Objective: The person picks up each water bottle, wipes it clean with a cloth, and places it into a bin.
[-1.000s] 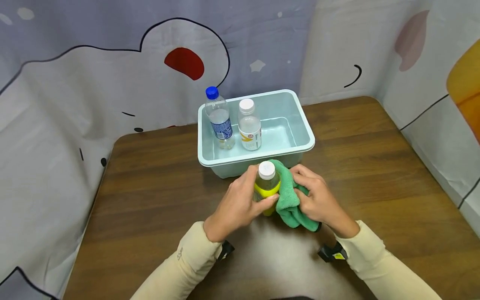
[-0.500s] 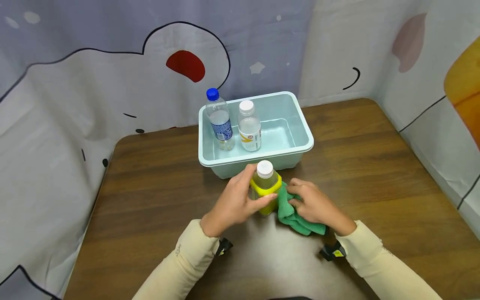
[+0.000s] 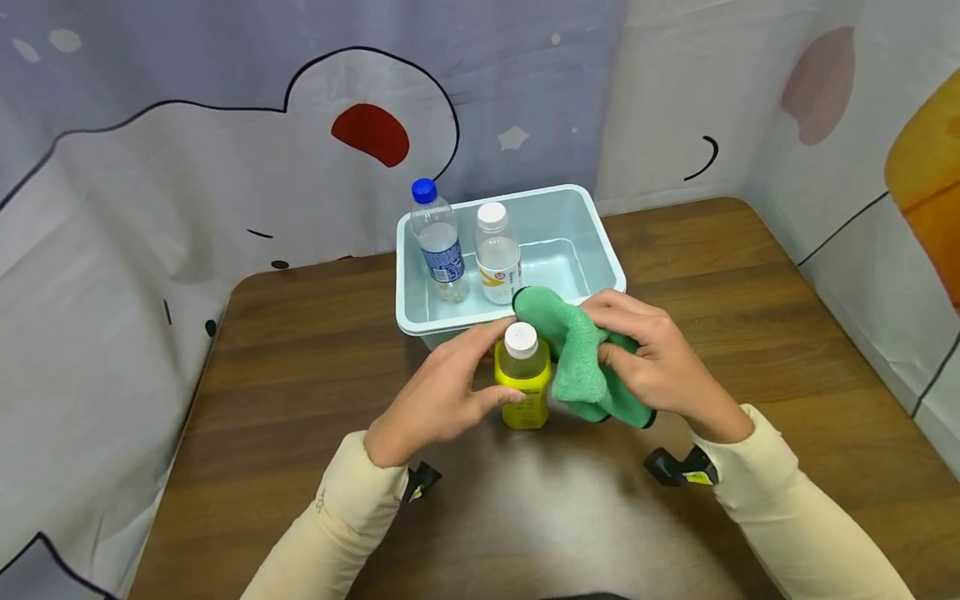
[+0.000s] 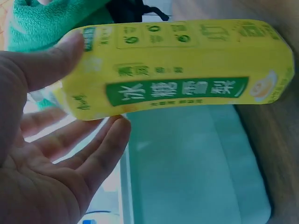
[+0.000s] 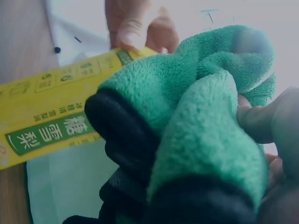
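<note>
A drink bottle [image 3: 527, 400] with a yellow label and white cap stands upright on the table, in front of the basin. My left hand [image 3: 442, 392] is around its left side, thumb on the upper label and fingers reaching behind, as the left wrist view shows. My right hand [image 3: 648, 350] grips a bunched green cloth [image 3: 581, 354] with dark edging, just right of the bottle. In the right wrist view, folds of the cloth [image 5: 205, 126] overlap the label, and part of the gripping fingers is hidden behind them.
Behind the hands sits a pale blue-green plastic basin [image 3: 609, 250]. A blue-capped clear bottle [image 3: 442, 258] and a white-capped bottle [image 3: 501, 271] stand in its left half. The brown wooden table [image 3: 300, 375] meets printed curtains [image 3: 187, 192] at the back and sides.
My right hand has lifted the green cloth from low beside the bottle up toward the basin's front rim. The yellow-labelled bottle has shifted slightly left and the left hand has loosened around it.
</note>
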A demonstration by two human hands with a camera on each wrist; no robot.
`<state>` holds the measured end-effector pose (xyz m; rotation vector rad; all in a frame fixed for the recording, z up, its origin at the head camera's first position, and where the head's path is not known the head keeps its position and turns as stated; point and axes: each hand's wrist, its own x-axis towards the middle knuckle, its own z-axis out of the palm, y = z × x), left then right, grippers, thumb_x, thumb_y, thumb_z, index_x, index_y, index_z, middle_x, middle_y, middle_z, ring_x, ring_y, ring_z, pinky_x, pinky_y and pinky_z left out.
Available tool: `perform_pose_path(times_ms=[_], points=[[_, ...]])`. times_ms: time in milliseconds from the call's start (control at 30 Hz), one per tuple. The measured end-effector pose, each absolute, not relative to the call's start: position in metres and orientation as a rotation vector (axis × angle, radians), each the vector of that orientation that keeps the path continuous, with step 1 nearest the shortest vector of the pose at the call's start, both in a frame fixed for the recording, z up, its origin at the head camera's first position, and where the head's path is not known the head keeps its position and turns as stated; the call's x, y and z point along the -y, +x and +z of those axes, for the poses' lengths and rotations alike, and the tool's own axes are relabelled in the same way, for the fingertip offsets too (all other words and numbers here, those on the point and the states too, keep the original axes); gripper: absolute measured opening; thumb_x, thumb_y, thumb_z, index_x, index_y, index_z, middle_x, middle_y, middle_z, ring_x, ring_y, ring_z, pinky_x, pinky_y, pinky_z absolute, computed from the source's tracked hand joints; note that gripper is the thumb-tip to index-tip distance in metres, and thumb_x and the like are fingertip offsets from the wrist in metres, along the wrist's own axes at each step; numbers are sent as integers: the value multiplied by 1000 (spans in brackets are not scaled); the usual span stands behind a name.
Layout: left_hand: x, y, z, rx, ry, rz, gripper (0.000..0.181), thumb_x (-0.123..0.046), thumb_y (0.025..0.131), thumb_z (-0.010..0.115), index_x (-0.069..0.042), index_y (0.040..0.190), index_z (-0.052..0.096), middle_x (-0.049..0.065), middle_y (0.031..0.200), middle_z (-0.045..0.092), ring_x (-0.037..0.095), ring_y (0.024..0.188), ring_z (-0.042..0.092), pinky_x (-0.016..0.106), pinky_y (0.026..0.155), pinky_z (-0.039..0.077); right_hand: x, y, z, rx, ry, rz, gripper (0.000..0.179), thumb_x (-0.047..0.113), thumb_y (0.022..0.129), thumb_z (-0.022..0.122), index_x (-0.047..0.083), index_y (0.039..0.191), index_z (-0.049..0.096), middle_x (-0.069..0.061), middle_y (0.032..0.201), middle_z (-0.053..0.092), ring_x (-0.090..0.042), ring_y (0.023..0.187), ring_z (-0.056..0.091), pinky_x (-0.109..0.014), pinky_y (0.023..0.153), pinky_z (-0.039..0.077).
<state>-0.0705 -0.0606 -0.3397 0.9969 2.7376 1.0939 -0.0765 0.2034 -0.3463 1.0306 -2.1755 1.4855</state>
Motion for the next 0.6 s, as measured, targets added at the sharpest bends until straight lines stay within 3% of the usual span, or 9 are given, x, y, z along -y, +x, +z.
perform_pose_path(times_ms=[100, 300, 600], points=[[61, -69, -339, -2721, 961, 1139, 67, -19, 82, 80, -15, 141, 48, -2, 133, 59, 12, 116, 62, 25, 98, 54, -193, -79, -345, 2245, 1032, 1431, 39, -17, 79, 64, 6, 110, 72, -3, 105, 67, -10, 96, 59, -20, 82, 48], [51, -52, -344, -2895, 830, 1003, 76, -36, 85, 78, -22, 150, 41, 5, 133, 58, 20, 109, 62, 36, 92, 55, -188, -82, -350, 2414, 993, 1308, 39, -12, 81, 66, 8, 114, 73, 1, 105, 68, -9, 92, 58, -22, 78, 47], [33, -50, -358, -3014, 817, 1142, 75, -36, 79, 83, -16, 142, 49, 2, 116, 70, 12, 94, 67, 27, 78, 58, -200, -93, -365, 2590, 1071, 1312, 37, -12, 83, 59, 15, 99, 77, 5, 98, 70, -6, 89, 60, -19, 81, 49]])
